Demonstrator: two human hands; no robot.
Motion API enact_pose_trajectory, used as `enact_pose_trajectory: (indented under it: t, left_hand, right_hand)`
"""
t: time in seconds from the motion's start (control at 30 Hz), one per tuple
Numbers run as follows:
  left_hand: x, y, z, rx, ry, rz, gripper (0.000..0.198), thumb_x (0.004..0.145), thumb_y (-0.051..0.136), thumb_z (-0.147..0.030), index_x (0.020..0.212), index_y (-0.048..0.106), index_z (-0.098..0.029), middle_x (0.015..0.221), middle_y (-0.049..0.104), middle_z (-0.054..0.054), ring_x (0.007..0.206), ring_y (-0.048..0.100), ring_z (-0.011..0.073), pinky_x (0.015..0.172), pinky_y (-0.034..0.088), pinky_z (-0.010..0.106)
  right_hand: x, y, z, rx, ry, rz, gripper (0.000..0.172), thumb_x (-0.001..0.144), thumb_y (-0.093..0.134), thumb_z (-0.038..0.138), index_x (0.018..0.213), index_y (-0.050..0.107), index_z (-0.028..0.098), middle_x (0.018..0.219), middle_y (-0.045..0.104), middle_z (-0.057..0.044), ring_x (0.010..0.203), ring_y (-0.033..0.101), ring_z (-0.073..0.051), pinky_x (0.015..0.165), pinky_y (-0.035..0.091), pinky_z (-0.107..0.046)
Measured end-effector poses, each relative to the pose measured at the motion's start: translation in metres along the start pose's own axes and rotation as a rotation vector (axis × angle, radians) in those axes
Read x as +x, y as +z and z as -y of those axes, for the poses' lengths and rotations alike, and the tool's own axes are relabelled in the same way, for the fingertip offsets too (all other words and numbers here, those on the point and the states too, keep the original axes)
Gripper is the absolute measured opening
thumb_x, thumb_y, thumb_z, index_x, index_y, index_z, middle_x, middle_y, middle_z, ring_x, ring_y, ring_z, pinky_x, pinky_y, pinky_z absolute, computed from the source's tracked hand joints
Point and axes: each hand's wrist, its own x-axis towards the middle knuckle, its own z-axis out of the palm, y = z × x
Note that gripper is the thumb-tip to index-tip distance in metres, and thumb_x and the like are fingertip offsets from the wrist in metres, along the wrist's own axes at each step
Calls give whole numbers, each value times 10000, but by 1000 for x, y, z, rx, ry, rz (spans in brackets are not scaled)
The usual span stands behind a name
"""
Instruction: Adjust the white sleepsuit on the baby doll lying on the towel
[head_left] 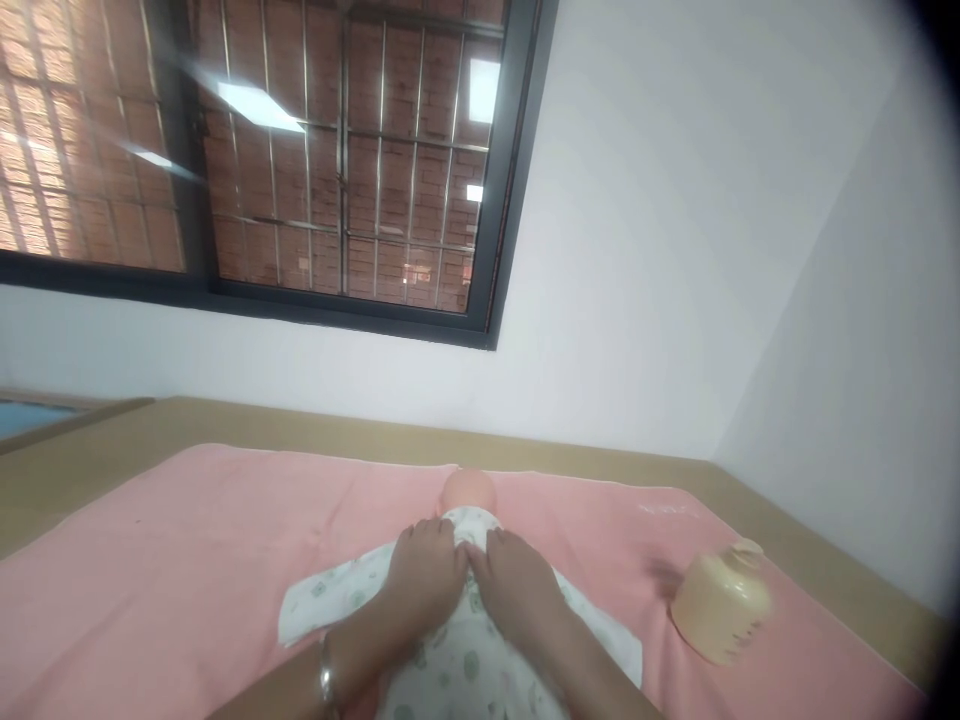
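A baby doll lies on its back in a white garment (471, 655) with green prints, its long sleeves spread out to both sides. Its bald head (468, 490) points toward the wall. My left hand (429, 572), with a silver bracelet at the wrist, rests on the upper chest just below the collar, fingers curled onto the cloth. Beside it my right hand (519, 580) is curled on the garment's other side. Both thumbs meet at the middle of the neckline. The fingertips are partly hidden, and my forearms cover parts of the sleeves.
A pink towel (247, 540) is spread under the doll on a tan padded surface (360, 432). To the right on the towel is a cream-yellow, rounded container (716, 610), slightly blurred. White walls and a dark-framed barred window (491, 200) stand behind.
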Motion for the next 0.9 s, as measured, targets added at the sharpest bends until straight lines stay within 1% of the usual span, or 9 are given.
enact_pose_trajectory:
  t: [0.13,0.2,0.3,0.37,0.43,0.57,0.7,0.8,0.9]
  left_hand:
    - [5,3,8,-77,-25,6,280,896,339,-306,872,581,-167,895,626,79,809,562,213,736,403,341]
    - [4,4,7,-68,-8,-28,279,902,336,-293,868,582,-168,880,627,73,808,563,214,741,411,347]
    - [-3,5,-3,15,40,-63,284,894,324,-195,883,605,-155,897,634,94,868,566,241,804,409,388]
    - [-8,7,-11,67,67,-75,296,849,335,-94,923,618,-137,968,636,118,940,560,255,864,394,404]
    - [-10,9,-15,78,76,-87,316,814,344,-46,938,623,-129,995,635,125,961,557,255,887,387,399]
    - [-6,11,-7,-6,33,-148,266,868,341,-149,854,607,-158,896,633,93,862,563,227,810,409,371]
    - [1,7,5,-51,-39,-87,276,900,338,-260,803,579,-167,803,618,61,762,558,196,712,405,328]
    - [2,6,6,15,-7,-46,272,896,348,-235,817,595,-156,826,620,74,782,562,195,725,393,324]
    - [-2,9,0,122,63,-39,237,854,385,-148,800,616,-151,825,621,86,804,564,219,761,386,359]
  right_hand:
    - [-10,-10,7,23,-61,26,457,974,208,353,1013,617,151,1049,622,-137,1014,551,-266,832,390,-356]
    - [-8,-11,6,27,-35,7,454,973,210,358,1003,613,150,1031,624,-136,984,562,-261,805,401,-352]
    - [3,-7,-3,49,41,5,471,973,208,395,983,610,148,1000,633,-134,920,585,-248,751,409,-336]
    - [12,-4,-11,81,89,49,531,975,173,434,967,617,141,965,642,-137,876,598,-240,714,411,-323]
    - [17,-1,-17,112,110,87,588,974,139,466,963,622,132,936,647,-140,843,606,-233,682,410,-310]
    - [15,4,-16,54,93,29,573,979,147,449,948,623,133,907,649,-139,820,602,-235,675,397,-313]
    - [1,-2,-1,-49,21,-11,474,979,231,386,896,624,136,896,642,-137,842,588,-245,715,383,-320]
    - [-7,-7,6,-57,-7,7,458,980,228,354,886,622,140,915,637,-141,836,585,-237,699,379,-311]
    - [-4,-6,2,-33,23,-5,478,977,221,386,876,622,147,915,639,-138,814,588,-234,669,377,-307]
